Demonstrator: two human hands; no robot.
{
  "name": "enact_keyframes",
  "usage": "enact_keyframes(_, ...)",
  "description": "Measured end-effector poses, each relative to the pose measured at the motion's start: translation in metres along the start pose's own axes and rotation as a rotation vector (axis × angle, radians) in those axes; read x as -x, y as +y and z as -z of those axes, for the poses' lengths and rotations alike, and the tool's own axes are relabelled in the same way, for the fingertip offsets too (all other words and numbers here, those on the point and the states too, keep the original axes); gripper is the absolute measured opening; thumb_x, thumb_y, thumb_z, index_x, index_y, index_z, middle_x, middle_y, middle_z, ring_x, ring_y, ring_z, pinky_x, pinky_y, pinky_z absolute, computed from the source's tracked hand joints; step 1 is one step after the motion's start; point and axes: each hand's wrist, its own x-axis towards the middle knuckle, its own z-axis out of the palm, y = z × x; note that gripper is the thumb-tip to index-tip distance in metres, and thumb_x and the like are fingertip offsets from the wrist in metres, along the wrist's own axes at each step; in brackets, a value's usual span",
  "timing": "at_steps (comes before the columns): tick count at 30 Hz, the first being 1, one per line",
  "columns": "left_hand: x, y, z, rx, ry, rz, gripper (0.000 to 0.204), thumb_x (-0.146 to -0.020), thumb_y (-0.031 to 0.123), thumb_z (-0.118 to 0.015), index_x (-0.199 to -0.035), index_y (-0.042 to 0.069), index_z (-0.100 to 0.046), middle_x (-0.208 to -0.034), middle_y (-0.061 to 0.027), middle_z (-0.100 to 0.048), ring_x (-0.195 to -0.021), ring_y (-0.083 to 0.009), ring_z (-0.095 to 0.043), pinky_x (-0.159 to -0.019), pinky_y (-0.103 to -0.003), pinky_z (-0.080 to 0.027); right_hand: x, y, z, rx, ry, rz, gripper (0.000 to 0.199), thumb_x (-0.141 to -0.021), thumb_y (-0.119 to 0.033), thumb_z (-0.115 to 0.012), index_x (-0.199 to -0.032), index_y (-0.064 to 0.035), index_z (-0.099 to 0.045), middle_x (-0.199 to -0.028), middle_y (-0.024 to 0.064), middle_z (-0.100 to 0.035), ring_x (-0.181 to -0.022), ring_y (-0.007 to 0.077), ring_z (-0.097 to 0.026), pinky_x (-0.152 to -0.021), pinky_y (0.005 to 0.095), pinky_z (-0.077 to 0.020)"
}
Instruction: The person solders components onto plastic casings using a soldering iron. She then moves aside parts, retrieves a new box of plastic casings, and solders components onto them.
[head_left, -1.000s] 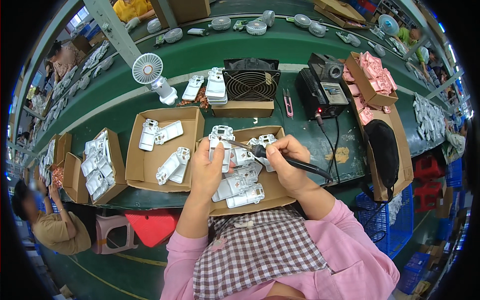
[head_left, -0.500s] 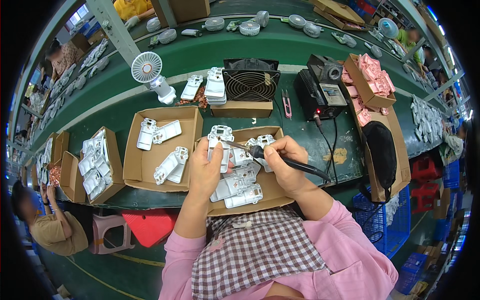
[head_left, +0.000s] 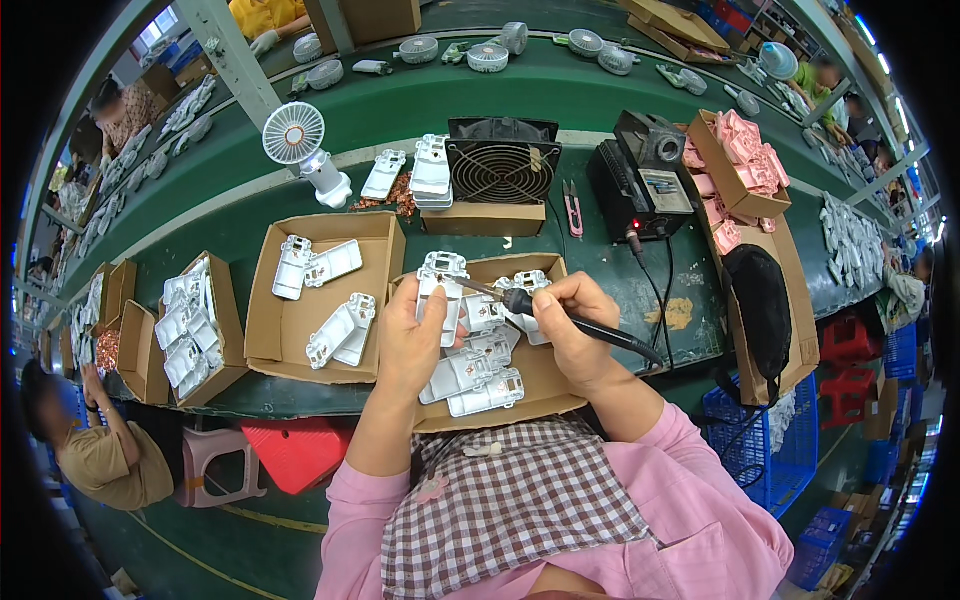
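at the centre of the frame, a white plastic casing (head_left: 443, 264) is held by the left hand (head_left: 412, 322), whose grip is closed around its sides with the thumb laid along the front. from the right, a soldering iron (head_left: 518, 303) is held by the right hand (head_left: 575, 320), whose grip is closed around the black handle. its metal tip is aimed leftward at the casing's upper part; whether contact is made cannot be told.

below the hands, more white casings (head_left: 465, 373) are piled in a cardboard tray (head_left: 548, 380). to the left, a second tray (head_left: 275, 345) is loosely filled with a few similar pieces. on the green surface (head_left: 615, 275), a black power unit (head_left: 640, 190) with a red light is placed at upper right of centre, and a black square fan (head_left: 505, 170) at upper centre.

a burn could be caused by a slip of either grip, since the left thumb is held near the tip. the plastic could be melted if the casing's wall were touched too long. the tip could be jerked aside if the black cord (head_left: 635, 346) were snagged, and the pieces below could be marked by falling hot solder.
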Motion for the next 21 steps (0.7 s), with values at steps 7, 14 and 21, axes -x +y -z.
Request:
enact_keyframes(7, -0.0002, 0.0004, -0.0013, -0.027, -0.015, 0.017, 0.016, -0.095, 0.014, -0.047, -0.104, 0.002, -0.052, -0.077, -0.008, -0.062, -0.057, -0.0103, -0.059, -0.049, -0.022, -0.051, -0.0007, 0.0019, 0.0012, 0.009, -0.007, -0.008, 0.012, -0.085, -0.008, -0.064, -0.08, -0.0001, -0.058, -0.067, 0.0009, -0.06, -0.059, 0.0038, -0.051, -0.052, 0.0205, -0.0417)
enact_keyframes(14, 0.0003, 0.0004, -0.0011, -0.039, -0.028, 0.014, 0.015, -0.095, 0.014, -0.047, -0.103, 0.002, -0.052, -0.077, -0.0077, -0.062, -0.057, -0.0103, -0.059, -0.049, -0.022, -0.051, -0.001, 0.001, 0.0007, 0.028, -0.008, -0.01, 0.011, -0.085, -0.008, -0.064, -0.08, -0.0003, -0.058, -0.068, 0.0014, -0.06, -0.06, 0.0042, -0.051, -0.053, 0.0208, -0.0419)
enact_keyframes(21, -0.0001, -0.0007, -0.0011, -0.057, -0.035, 0.006, 0.014, -0.095, 0.014, -0.047, -0.102, 0.002, -0.052, -0.077, -0.0078, -0.062, -0.057, -0.0106, -0.059, -0.049, -0.022, -0.051, -0.0021, -0.0011, 0.0002, 0.044, -0.017, -0.01, 0.01, -0.085, -0.007, -0.063, -0.081, -0.0002, -0.057, -0.069, 0.0018, -0.06, -0.061, 0.0047, -0.052, -0.054, 0.0206, -0.0424)
